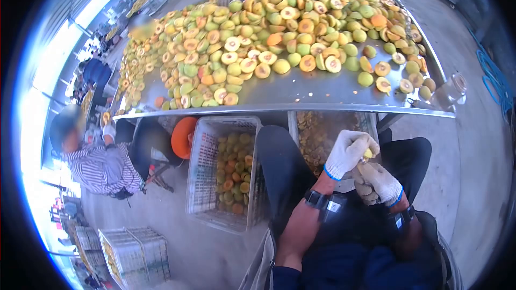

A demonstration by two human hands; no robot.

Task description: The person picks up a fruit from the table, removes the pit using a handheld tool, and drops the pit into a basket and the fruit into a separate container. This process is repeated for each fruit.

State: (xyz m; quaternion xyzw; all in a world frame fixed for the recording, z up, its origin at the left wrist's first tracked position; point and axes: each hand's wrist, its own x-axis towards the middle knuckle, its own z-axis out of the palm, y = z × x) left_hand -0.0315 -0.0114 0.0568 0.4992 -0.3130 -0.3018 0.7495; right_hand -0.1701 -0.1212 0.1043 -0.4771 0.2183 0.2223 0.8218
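My left hand (345, 153), in a white knit glove, is closed around a small yellow peach piece (368, 153), mostly hidden by the fingers. Right below it, my gloved right hand (379, 182) is closed with its fingertips at the same piece. Whether a tool is in the right hand cannot be made out. Both hands are over my lap, before a crate of pits and scraps (322, 142) under the table edge. On the metal table (333, 92) lies a large heap of halved and whole peaches (258, 37).
A white plastic crate (194, 166) with peaches stands left of my knee. A clear bottle (450, 92) is at the table's right corner. To the left sits a co-worker in a striped shirt (99, 169), near an orange round object (183, 137). Another crate (142, 255) stands behind.
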